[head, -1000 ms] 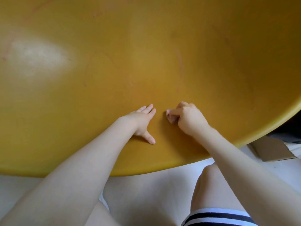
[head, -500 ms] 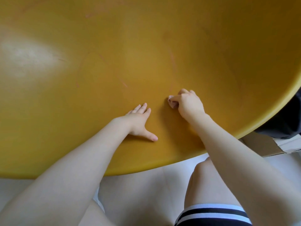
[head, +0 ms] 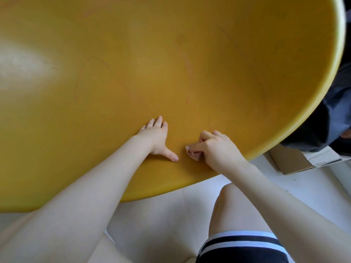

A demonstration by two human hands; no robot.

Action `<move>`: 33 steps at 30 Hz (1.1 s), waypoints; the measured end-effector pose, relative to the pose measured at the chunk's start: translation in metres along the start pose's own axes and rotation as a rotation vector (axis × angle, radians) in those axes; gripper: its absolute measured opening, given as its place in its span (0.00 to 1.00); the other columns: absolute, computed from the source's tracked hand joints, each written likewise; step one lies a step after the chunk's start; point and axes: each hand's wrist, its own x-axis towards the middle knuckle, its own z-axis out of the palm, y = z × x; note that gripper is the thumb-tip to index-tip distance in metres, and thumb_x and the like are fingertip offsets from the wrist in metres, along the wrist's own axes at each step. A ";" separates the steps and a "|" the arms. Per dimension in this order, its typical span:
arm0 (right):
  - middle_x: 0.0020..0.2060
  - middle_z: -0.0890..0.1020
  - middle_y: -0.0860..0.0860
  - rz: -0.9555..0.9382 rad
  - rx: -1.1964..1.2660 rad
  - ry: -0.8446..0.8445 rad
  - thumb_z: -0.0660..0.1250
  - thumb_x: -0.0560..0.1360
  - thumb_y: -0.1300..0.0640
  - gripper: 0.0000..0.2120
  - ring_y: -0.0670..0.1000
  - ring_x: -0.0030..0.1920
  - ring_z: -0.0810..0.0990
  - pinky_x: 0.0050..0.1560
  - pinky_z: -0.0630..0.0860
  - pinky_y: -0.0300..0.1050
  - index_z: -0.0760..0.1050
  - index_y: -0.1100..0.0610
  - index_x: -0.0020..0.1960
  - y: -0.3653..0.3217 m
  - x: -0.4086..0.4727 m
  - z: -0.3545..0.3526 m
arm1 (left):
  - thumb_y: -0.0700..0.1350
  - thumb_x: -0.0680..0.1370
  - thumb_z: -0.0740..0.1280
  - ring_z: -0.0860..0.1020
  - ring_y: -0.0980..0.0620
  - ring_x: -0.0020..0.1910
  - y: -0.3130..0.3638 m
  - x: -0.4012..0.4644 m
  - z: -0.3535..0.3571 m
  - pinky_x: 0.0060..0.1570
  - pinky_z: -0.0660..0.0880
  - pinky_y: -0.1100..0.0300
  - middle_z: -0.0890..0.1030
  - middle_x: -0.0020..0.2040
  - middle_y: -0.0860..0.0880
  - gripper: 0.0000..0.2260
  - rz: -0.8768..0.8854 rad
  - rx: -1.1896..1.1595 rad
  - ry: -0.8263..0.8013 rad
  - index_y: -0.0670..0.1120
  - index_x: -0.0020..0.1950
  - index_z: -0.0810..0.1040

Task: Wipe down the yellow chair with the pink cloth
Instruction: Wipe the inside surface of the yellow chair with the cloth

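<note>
The yellow chair fills most of the head view as a wide, curved yellow surface with faint reddish scuff lines. My left hand lies flat on it, fingers straight and thumb spread to the right. My right hand grips a small bunched pink cloth and presses it on the chair close to the near rim. Only the cloth's left edge shows from under the fingers. The two hands are a short gap apart.
A brown cardboard box sits on the white floor right of the chair's rim. Dark blue fabric lies beyond the rim at the right. My knees and black-and-white striped shorts are below the chair edge.
My right hand has pulled the cloth back toward the near rim after pushing it farther up the chair. My left hand stays flat in nearly the same spot. The view has shifted right.
</note>
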 end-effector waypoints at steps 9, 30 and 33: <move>0.45 0.69 0.54 0.537 -0.052 0.049 0.61 0.74 0.61 0.11 0.57 0.47 0.67 0.43 0.67 0.46 0.81 0.51 0.47 0.046 0.085 -0.018 | 0.64 0.66 0.71 0.41 0.50 0.76 -0.001 0.000 0.004 0.74 0.46 0.52 0.38 0.77 0.51 0.53 0.103 -0.087 0.029 0.47 0.77 0.41; 0.55 0.71 0.58 0.582 -0.264 0.103 0.56 0.78 0.60 0.13 0.60 0.55 0.68 0.52 0.67 0.50 0.77 0.53 0.56 0.062 0.039 -0.039 | 0.63 0.68 0.70 0.39 0.50 0.75 0.013 0.005 0.008 0.74 0.47 0.50 0.36 0.76 0.49 0.52 0.093 -0.191 0.059 0.45 0.76 0.39; 0.54 0.72 0.56 0.529 -0.178 0.100 0.56 0.77 0.58 0.12 0.59 0.54 0.70 0.51 0.67 0.48 0.76 0.53 0.55 0.024 0.028 -0.011 | 0.62 0.70 0.68 0.39 0.51 0.75 0.024 0.002 0.012 0.74 0.47 0.50 0.37 0.77 0.49 0.48 0.146 -0.223 0.099 0.45 0.77 0.42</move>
